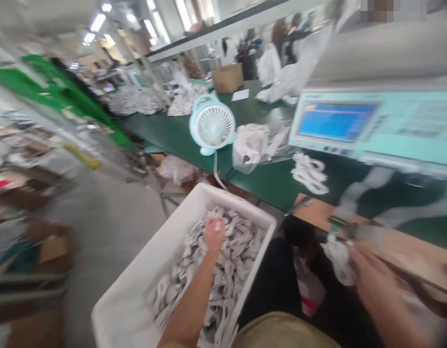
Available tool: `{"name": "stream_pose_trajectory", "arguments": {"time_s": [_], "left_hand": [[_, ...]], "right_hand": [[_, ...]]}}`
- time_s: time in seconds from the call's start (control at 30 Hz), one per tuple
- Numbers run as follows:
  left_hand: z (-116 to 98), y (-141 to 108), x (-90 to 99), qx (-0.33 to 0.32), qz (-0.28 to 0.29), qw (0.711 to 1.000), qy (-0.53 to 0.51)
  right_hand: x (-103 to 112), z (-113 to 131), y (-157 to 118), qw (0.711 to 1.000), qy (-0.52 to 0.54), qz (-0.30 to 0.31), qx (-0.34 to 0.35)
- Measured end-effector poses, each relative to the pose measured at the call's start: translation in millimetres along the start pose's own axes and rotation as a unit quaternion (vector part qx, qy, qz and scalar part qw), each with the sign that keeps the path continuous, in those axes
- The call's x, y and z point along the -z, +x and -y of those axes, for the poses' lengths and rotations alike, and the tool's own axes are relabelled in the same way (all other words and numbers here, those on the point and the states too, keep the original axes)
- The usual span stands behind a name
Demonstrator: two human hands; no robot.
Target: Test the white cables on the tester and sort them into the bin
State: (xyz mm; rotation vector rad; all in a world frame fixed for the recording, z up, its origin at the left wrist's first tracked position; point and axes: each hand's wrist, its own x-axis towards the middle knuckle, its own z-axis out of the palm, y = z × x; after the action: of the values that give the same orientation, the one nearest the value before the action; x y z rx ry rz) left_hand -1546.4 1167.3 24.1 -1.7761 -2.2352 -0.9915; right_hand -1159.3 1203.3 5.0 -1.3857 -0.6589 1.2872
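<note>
A white plastic bin (127, 270) beside my legs holds a heap of coiled white-grey cables (241, 241). My left hand (214, 232) reaches into this bin, its fingers curled down at the top of the heap. A small pale bit shows at the fingers, but blur hides what they grip. On the right, near the table's front edge, my right hand (370, 270) is closed on a coiled white cable (338, 258). Another bundle of white cable (309, 173) lies on the green table (266, 191).
A teal tester with a blue screen (335, 121) stands at the right of the table. Left of it are a clear bag of white items (257, 145) and a small blue fan (214, 123). A cardboard box (227, 77) sits farther back. A wooden board (400, 246) borders my right hand.
</note>
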Motion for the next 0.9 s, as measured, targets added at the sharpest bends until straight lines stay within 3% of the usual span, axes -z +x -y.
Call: {"name": "stream_pose_trajectory", "arguments": {"time_s": [0.07,0.1,0.13,0.2,0.23,0.3,0.37,0.47,0.53,0.63,0.73,0.83,0.9], "left_hand": [[-37,19,5.1,0.02,-0.032,0.996,-0.083],[-61,24,3.6,0.019,-0.015,0.991,-0.133],[-87,26,-0.2,0.01,0.03,0.983,-0.18],[-141,21,-13.0,0.015,0.196,0.938,-0.287],[-166,15,-21.0,0.009,0.247,0.92,-0.306],[-206,5,-36.2,-0.015,0.302,0.903,-0.306],[-228,1,-46.8,-0.049,0.309,0.908,-0.28],[-239,5,-56.4,-0.082,0.322,0.911,-0.243],[-239,9,-66.5,-0.063,0.356,0.898,-0.251],[-241,8,-90.8,0.05,0.43,0.834,-0.343],[-245,-4,-109.7,0.145,0.449,0.784,-0.404],[-245,-25,-109.8,0.169,0.442,0.774,-0.42],[-242,-39,-102.7,0.223,0.441,0.737,-0.461]], "right_hand": [[-4,5,-6,0.998,0.043,-0.003,-0.037],[-6,6,-7,0.996,0.072,0.016,-0.054],[-6,6,-6,0.994,0.093,0.023,-0.06],[-6,4,-6,0.991,0.115,0.036,-0.057],[-5,3,-5,0.991,0.115,0.038,-0.051],[-4,1,-6,0.992,0.108,0.043,-0.039],[-4,1,-7,0.993,0.103,0.049,-0.028],[-4,5,-9,0.993,0.107,0.051,-0.018],[-4,9,-9,0.994,0.102,0.044,-0.014],[-6,14,-10,0.995,0.093,0.035,-0.009],[-13,15,-15,0.996,0.087,0.03,-0.002],[-12,15,-27,0.997,0.059,0.042,0.011],[7,15,-35,0.998,0.031,0.059,0.002]]}}
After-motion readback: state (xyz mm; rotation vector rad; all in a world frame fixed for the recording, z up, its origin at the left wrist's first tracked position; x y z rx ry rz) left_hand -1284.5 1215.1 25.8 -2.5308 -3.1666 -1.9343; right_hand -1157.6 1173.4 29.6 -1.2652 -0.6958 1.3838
